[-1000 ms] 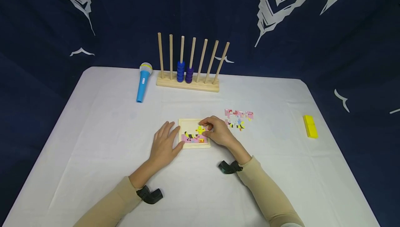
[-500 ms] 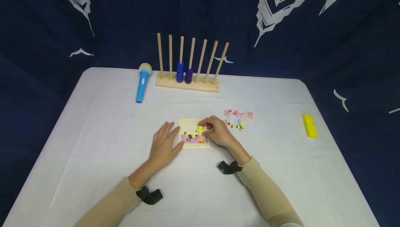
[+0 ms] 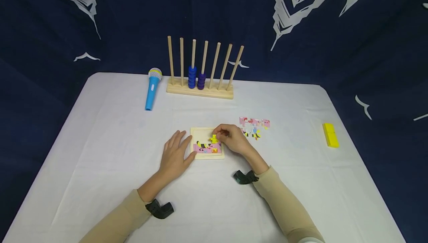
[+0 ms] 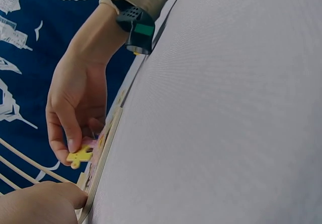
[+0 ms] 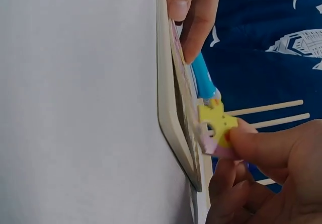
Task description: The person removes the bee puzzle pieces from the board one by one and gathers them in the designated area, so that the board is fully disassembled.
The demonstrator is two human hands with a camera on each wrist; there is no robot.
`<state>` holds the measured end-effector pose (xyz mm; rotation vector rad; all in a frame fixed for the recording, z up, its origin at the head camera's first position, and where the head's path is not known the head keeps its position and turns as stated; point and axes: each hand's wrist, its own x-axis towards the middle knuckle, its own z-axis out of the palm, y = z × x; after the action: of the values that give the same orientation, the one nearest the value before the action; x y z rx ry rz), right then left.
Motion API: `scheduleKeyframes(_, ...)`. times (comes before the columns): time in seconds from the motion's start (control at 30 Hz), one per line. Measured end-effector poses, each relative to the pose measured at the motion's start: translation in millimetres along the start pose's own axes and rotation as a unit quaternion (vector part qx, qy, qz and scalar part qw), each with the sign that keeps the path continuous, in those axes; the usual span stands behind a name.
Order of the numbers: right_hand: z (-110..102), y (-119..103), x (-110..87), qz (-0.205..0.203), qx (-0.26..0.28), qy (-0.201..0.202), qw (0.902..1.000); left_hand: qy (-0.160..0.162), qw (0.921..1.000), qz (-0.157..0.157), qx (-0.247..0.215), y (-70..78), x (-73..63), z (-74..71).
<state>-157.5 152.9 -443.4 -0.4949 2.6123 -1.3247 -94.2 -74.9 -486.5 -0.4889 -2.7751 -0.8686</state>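
A small wooden puzzle tray [image 3: 197, 156] [image 5: 168, 118] lies near the middle of the white table, with bee-picture pieces filling its lower part. My right hand [image 3: 230, 138] pinches a yellow puzzle piece [image 3: 214, 138] [image 4: 80, 156] [image 5: 216, 121] between thumb and fingers, held just over the tray's right half. My left hand [image 3: 174, 154] lies flat on the cloth, its fingers [image 5: 193, 17] touching the tray's left edge. Several loose pink and yellow pieces [image 3: 254, 127] lie to the right of the tray.
At the back stands a wooden peg rack [image 3: 200, 90] with blue and purple rings [image 3: 192, 76] on two pegs. A blue toy microphone [image 3: 151, 88] lies left of it. A yellow block [image 3: 330, 135] sits near the right edge. A dark blue patterned curtain hangs behind.
My right hand has lifted the yellow piece slightly and tilted it over the tray. The left hand has stayed put.
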Motion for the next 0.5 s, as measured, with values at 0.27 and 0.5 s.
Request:
scheduleKeyframes(0.27, -14.5, 2.5, -0.3, 0.029, 0.053, -0.001, 0.9981, 0.005, 1.0000, 0.001, -0.003, -0.7, -0.8, -0.4)
scheduleKeyframes(0.5, -66.4, 16.6, -15.4, 0.071, 0.043, 0.071, 0.9940, 0.006, 0.9999, 0.004, -0.008, -1.7, -0.6, 0.3)
